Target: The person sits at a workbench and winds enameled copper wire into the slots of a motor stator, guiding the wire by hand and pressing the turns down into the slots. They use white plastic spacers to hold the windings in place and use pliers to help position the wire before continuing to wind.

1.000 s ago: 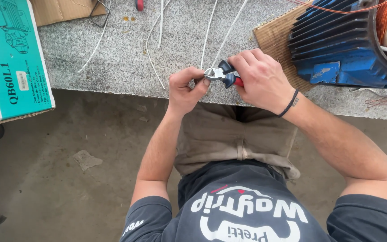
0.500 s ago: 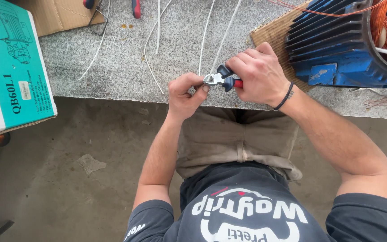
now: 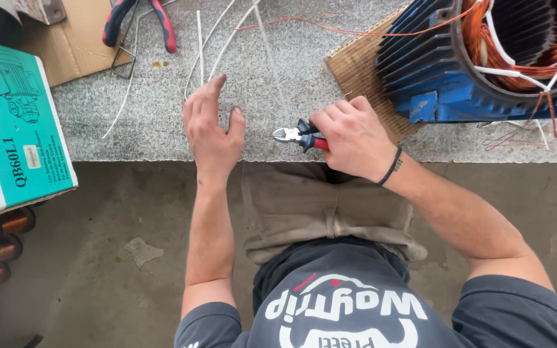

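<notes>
Grey speckled stone bench (image 3: 304,58) runs across the top of the view, bare concrete floor below it, and you're sitting at its front edge. Your right hand (image 3: 354,137) is closed around the red handles of the side cutters (image 3: 299,135); steel nose points left, sits just above the bench near the edge, jaws look shut or nearly so, nothing visibly between them. Your left hand (image 3: 213,129) is open, fingers spread, palm down on the bench, fingertips reaching among the thin white sleeving strands (image 3: 200,48) that fan out toward the back; can't tell whether it's actually pinching one. Those strands look light and limp, likely to slide on stone and flick away when cut, so pinch one close to the cut point rather than at the far end. Cutters are stiff, light and easy to hold; keep the grip back on the handles, clear of the blades. Blue finned motor housing (image 3: 433,71) with orange copper windings (image 3: 517,45) sits on a cardboard sheet (image 3: 356,64) just right of your right hand; heavy, and the windings are fragile. Red-and-blue pliers (image 3: 138,19) lie at the back left, teal box (image 3: 14,129) far left.
</notes>
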